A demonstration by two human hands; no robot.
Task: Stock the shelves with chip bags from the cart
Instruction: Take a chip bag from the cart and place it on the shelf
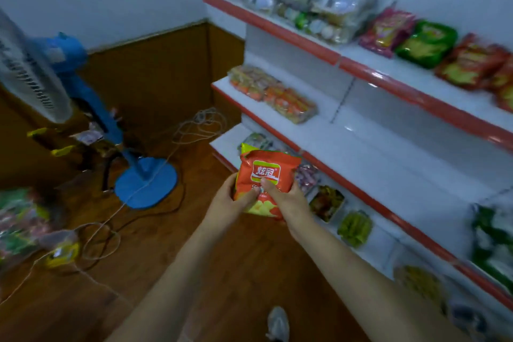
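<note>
I hold an orange chip bag [266, 172] in front of me with both hands, and a yellow-green bag edge [245, 148] shows behind its top left. My left hand [227, 203] grips the bag's left side, my right hand [288, 200] its lower right, thumb across the front. The white shelf unit with red edges [388, 83] runs along the right. Chip bags lie on its upper shelf: a pink one [385, 30], a green one [424, 44] and red ones [472, 64]. Bags at the far left [19, 225] are blurred; I cannot tell a cart there.
A blue standing fan [144, 180] stands on the wooden floor at the left, with cords [100, 241] looping across the floor. Packaged snacks [274, 94] fill the middle shelf's left end, and jars and packets [352, 228] line the bottom shelf. My shoe [277, 322] shows below.
</note>
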